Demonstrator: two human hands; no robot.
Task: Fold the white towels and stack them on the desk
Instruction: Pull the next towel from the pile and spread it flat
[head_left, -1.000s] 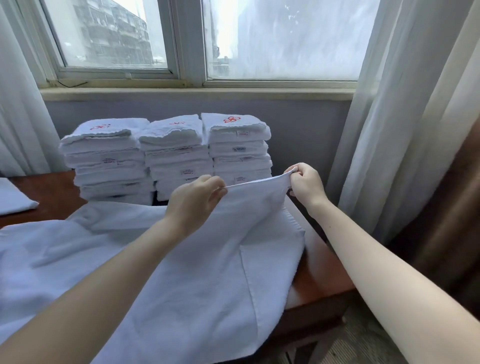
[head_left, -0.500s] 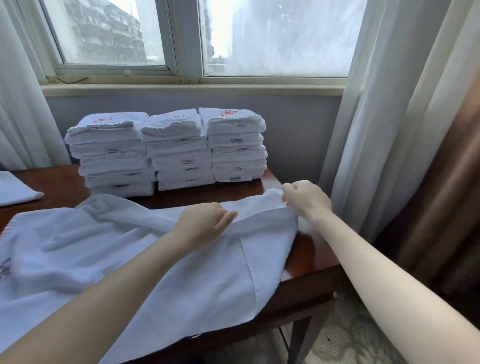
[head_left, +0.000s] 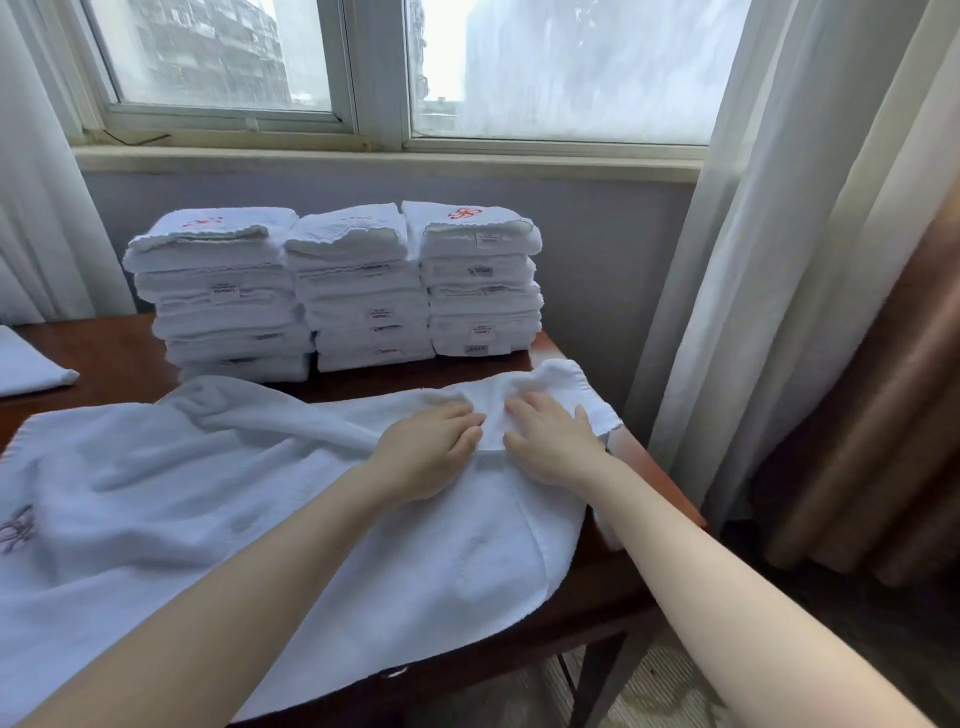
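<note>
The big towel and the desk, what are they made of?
The big towel looks like soft cotton terry: fuzzy, matte white, and it wrinkles and droops over the edge. The desk looks like dark reddish wood with a shiny finish, though it could be veneer.

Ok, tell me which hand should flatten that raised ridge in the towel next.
Probably the left hand: it rests on the towel right beside the ridge, which runs off leftward. The right hand lies nearer the right edge of the desk.
</note>
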